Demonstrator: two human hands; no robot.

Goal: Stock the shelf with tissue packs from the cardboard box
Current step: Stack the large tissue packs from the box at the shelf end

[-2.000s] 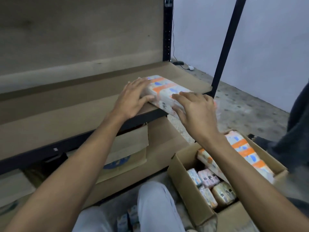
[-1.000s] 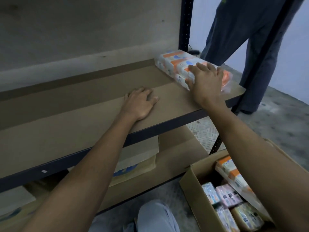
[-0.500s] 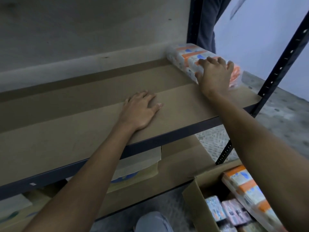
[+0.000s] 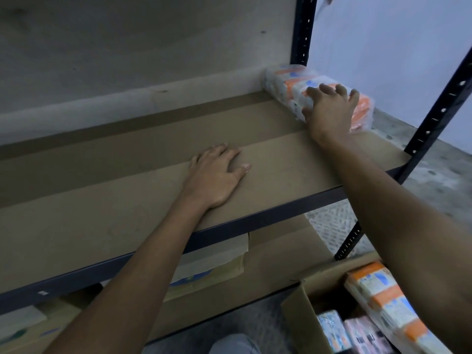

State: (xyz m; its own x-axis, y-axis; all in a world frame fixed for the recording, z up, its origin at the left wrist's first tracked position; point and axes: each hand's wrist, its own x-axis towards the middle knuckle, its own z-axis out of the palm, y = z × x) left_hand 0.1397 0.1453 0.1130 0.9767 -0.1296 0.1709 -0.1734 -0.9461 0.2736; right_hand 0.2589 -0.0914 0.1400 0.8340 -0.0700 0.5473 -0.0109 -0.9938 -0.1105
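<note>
A plastic-wrapped orange, white and blue tissue pack [image 4: 288,77] lies at the back right corner of the brown shelf board [image 4: 102,200]. My right hand [image 4: 329,111] is laid over the pack's near end, fingers curled on its top. My left hand [image 4: 217,177] rests flat on the shelf board, fingers apart, holding nothing. The open cardboard box [image 4: 301,318] stands on the floor at lower right. It holds another long orange tissue pack [image 4: 383,295] and smaller pastel packs [image 4: 332,328]; my right forearm hides part of it.
Dark perforated metal posts stand at the shelf's back right [image 4: 302,29] and front right [image 4: 439,111]. A lower shelf [image 4: 275,256] holds flattened cardboard. The grey speckled floor [image 4: 434,175] lies to the right. My knee [image 4: 232,344] shows at the bottom.
My right hand has slid the tissue pack from the shelf's front edge to the back right corner. My left hand let go of it and settled flat on the board. A standing person has left the view.
</note>
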